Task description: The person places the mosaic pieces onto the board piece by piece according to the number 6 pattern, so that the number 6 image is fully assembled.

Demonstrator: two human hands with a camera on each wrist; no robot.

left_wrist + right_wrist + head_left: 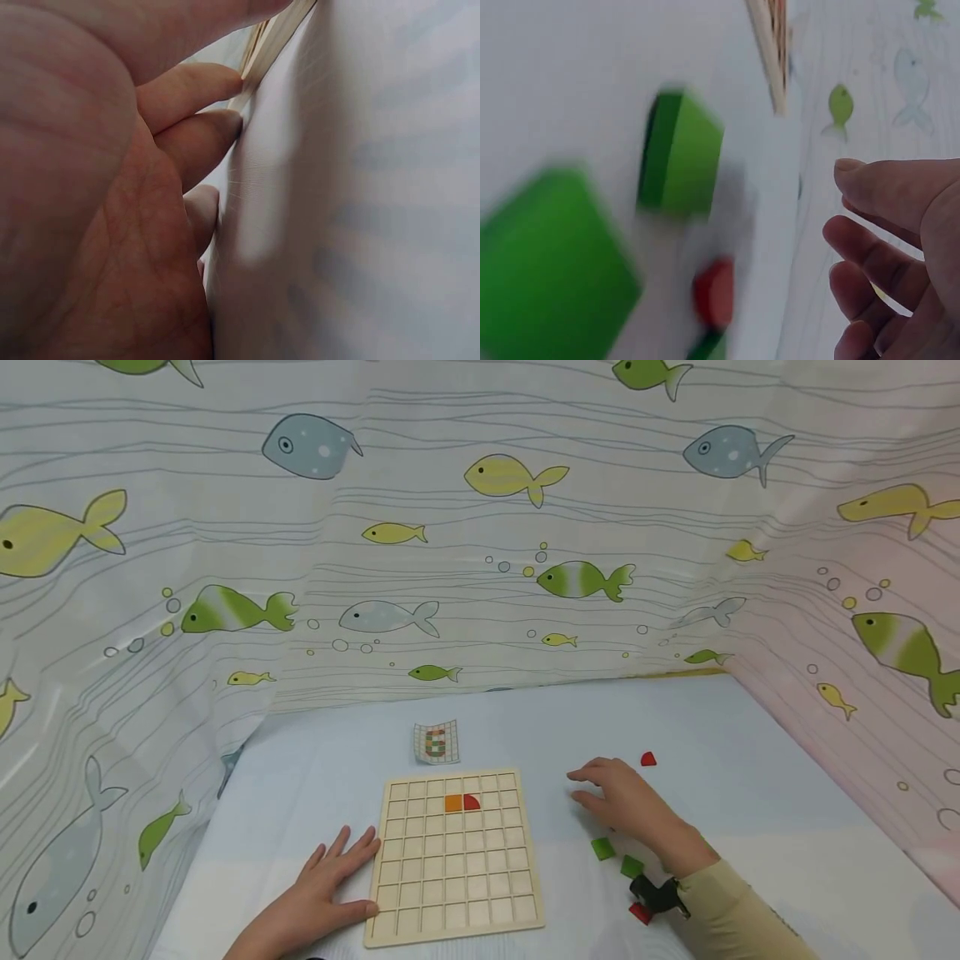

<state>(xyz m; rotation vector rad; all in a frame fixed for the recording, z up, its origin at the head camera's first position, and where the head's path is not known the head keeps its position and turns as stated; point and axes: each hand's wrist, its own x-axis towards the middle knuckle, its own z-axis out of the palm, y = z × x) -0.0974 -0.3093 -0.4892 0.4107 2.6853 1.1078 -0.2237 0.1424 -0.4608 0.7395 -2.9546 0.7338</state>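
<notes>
A pale wooden grid board [435, 893] lies flat on the table, with an orange square tile [453, 803] and a red rounded tile [471, 802] side by side in its upper cells. My left hand [322, 885] rests at the board's left edge, fingers spread, fingertips and thumb touching the rim. To the right of the board my right hand [630, 806] hovers over the table, fingers loosely bent and holding nothing. In the right wrist view a gap shows between thumb and fingers. Two green tiles [602, 848] [681, 154] lie below that hand.
A small printed card [436, 743] with a coloured grid picture lies behind the board. A red rounded tile [648, 759] sits beyond the right hand, and another red tile [640, 913] is partly hidden by the wrist camera [656, 895]. A fish-patterned curtain [450, 560] surrounds the table.
</notes>
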